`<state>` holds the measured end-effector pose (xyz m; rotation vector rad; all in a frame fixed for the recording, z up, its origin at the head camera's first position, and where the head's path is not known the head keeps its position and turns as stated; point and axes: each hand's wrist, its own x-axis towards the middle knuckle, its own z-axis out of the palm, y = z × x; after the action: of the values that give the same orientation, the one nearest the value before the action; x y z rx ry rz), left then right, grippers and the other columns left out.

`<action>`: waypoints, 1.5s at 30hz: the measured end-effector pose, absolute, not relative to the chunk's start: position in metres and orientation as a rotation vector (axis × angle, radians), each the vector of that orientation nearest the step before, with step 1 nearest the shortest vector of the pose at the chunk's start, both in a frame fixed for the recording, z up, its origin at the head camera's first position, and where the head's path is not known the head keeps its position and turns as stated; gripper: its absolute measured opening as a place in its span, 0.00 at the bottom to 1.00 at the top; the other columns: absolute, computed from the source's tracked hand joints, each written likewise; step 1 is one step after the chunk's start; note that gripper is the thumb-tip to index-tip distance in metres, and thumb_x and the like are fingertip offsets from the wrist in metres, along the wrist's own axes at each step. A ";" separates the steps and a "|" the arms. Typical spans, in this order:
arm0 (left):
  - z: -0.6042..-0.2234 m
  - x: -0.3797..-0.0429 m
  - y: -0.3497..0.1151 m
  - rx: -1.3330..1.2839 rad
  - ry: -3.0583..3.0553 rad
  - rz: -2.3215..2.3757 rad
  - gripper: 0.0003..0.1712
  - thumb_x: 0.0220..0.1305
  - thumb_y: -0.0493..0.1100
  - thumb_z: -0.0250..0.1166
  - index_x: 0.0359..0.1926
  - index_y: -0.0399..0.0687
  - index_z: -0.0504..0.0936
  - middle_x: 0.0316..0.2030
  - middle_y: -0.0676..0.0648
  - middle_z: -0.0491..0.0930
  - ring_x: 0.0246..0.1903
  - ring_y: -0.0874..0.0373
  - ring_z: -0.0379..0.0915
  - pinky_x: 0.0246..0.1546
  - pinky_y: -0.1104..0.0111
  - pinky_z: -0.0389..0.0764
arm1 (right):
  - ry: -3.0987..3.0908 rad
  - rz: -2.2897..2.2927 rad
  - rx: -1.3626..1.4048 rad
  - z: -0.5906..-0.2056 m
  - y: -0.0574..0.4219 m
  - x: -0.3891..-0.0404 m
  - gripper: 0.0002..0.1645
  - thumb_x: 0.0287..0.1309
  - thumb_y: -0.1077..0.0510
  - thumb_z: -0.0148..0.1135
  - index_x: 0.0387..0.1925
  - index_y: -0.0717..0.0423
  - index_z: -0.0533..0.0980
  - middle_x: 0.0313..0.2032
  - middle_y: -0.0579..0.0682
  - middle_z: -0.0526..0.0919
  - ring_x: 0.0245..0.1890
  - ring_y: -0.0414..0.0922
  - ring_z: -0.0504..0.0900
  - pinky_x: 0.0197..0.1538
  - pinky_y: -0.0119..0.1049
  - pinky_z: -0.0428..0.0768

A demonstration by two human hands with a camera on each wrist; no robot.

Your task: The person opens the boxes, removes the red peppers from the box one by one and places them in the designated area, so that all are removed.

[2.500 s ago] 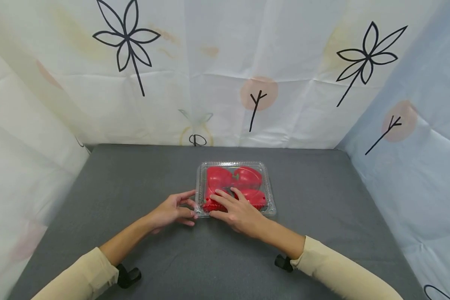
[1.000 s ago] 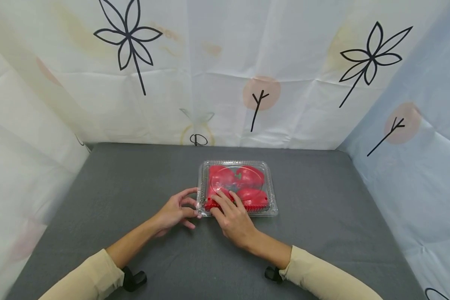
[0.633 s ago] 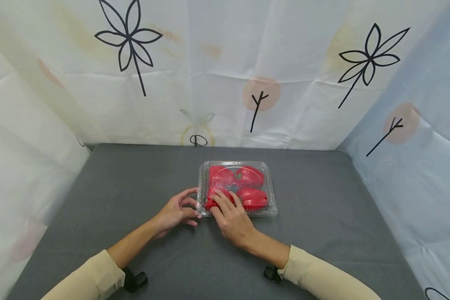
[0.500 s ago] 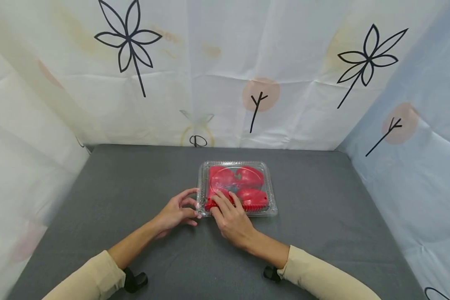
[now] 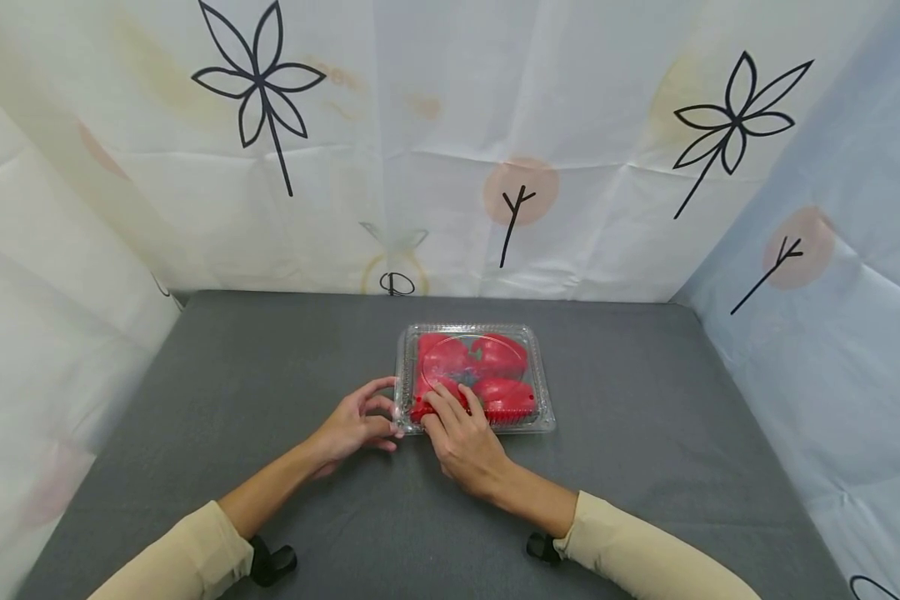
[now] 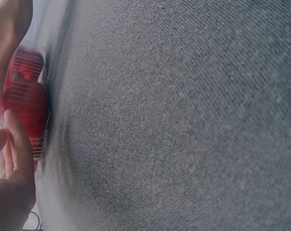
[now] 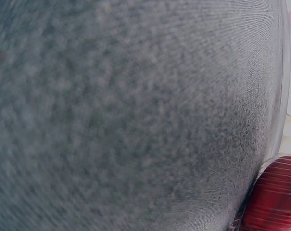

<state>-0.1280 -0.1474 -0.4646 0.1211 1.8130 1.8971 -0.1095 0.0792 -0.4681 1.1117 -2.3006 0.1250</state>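
The left grip (image 5: 351, 425) pinches the left edge of the clear plastic clamshell (image 5: 542, 392); the right grip (image 5: 467, 446) rests fingers extended on its top. Holding red bell peppers (image 5: 501, 357), the clamshell sits on the grey worktop (image 5: 630, 383), just below the head view's centre.

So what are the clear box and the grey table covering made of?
Clear box: probably glossy plastic; its ribbed walls are see-through and catch bright highlights.
Grey table covering: apparently matte woven fabric; the left wrist view shows its fine, thread-like texture.

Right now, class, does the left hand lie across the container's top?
No, the left hand is at the left side of the container.
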 end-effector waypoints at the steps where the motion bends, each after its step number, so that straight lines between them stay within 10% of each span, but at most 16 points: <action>1: -0.465 -0.128 -0.147 0.122 1.811 1.898 0.40 0.64 0.28 0.60 0.74 0.42 0.54 0.45 0.40 0.75 0.38 0.50 0.82 0.39 0.57 0.85 | -2.305 0.125 1.109 -0.468 0.079 -0.109 0.12 0.52 0.59 0.68 0.39 0.57 0.78 0.53 0.59 0.79 0.61 0.55 0.76 0.62 0.59 0.71; 24: -0.463 -0.135 -0.149 -0.001 1.839 1.819 0.38 0.67 0.38 0.66 0.73 0.46 0.59 0.42 0.43 0.80 0.39 0.50 0.80 0.41 0.58 0.84 | -2.346 0.286 1.138 -0.458 0.084 -0.111 0.18 0.47 0.59 0.77 0.40 0.56 0.80 0.54 0.56 0.79 0.62 0.55 0.74 0.62 0.58 0.71; 38: -0.458 -0.130 -0.147 0.001 1.810 1.874 0.38 0.67 0.32 0.64 0.73 0.44 0.58 0.39 0.44 0.80 0.34 0.53 0.81 0.39 0.58 0.85 | -2.363 0.273 1.206 -0.447 0.109 -0.116 0.40 0.46 0.58 0.78 0.62 0.52 0.73 0.62 0.57 0.74 0.65 0.54 0.72 0.62 0.53 0.73; 45: -0.456 -0.130 -0.145 -0.042 1.805 1.908 0.39 0.65 0.30 0.64 0.73 0.42 0.60 0.37 0.43 0.81 0.32 0.52 0.81 0.38 0.61 0.85 | -2.360 0.329 0.966 -0.449 0.135 -0.119 0.50 0.38 0.55 0.81 0.66 0.57 0.70 0.64 0.65 0.71 0.66 0.61 0.68 0.61 0.66 0.66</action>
<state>-0.1296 -0.1451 -0.4556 -0.0422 1.8050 1.9084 -0.1192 0.1352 -0.4487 0.9662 -2.3596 0.3289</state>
